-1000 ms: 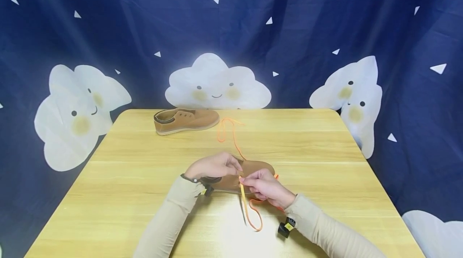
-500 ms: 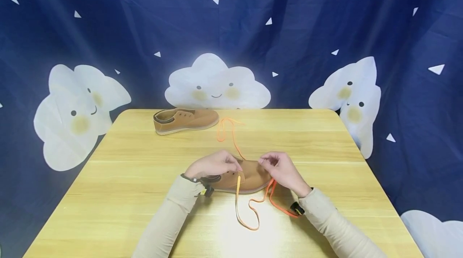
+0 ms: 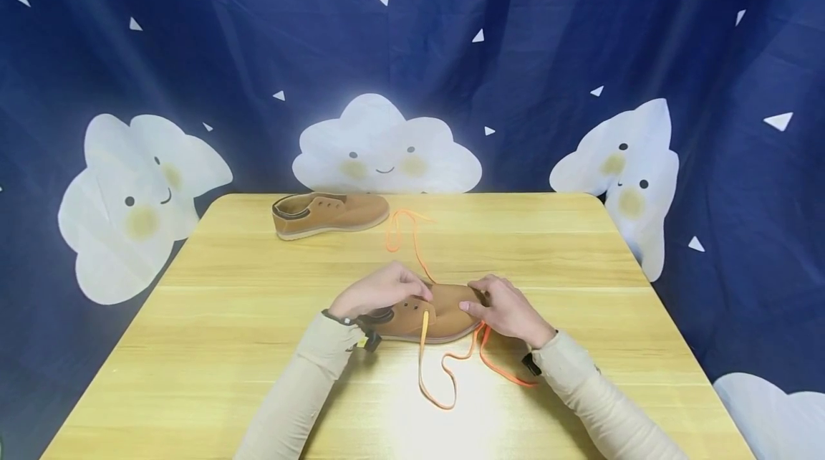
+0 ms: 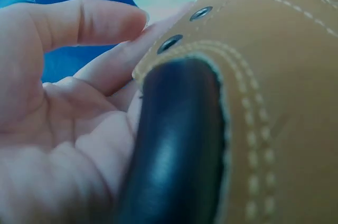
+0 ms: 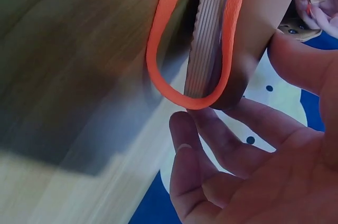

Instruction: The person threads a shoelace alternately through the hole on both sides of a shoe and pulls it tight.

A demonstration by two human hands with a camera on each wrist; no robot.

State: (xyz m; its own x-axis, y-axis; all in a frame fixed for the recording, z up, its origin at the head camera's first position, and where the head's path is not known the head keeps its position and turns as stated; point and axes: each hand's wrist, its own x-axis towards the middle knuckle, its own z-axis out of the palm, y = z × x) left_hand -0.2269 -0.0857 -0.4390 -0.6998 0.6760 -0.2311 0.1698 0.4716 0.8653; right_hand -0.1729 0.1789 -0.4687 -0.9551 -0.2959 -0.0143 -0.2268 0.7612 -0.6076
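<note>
A brown shoe lies on the table with its toe pointing right. An orange lace comes out of a front eyelet and curves down onto the table; another length trails off behind the shoe. My left hand holds the eyelet flap, its thumb near the flap's edge in the left wrist view, beside the dark collar. At the toe, my right hand grips the shoe, thumb on top and fingers round the front. In the right wrist view a lace loop hangs by the ridged sole.
A second brown shoe, with no lace in its visible eyelets, stands at the table's back edge. The far lace end lies near it. Behind the wooden table hangs a blue curtain with clouds.
My right hand has let go of the lace at the eyelet and moved right onto the toe. The lace has dropped onto the table. My left hand stays at the flap.
</note>
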